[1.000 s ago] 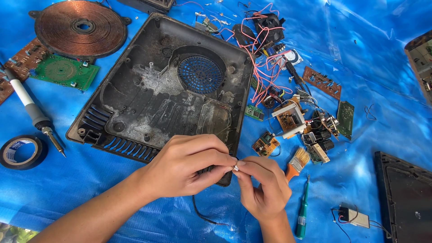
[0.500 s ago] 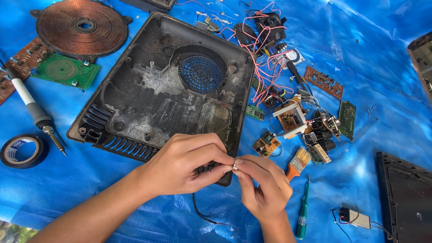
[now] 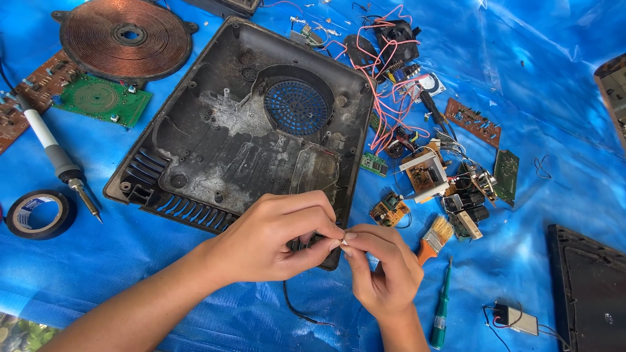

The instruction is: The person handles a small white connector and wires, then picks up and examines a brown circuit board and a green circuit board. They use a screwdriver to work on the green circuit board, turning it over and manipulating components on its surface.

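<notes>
The fingertips of the left hand and the right hand meet, pinched shut on a tiny pale metal piece; it is too small to tell what it is. A thin black wire hangs down below the hands. Just behind them lies one big dirty black plastic tray with a blue round grille in it. One small wooden-handled paintbrush and one green screwdriver lie to the right on the blue plastic sheet.

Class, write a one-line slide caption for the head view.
Left hand and right hand pinch a small part over a black plastic housing.
</notes>
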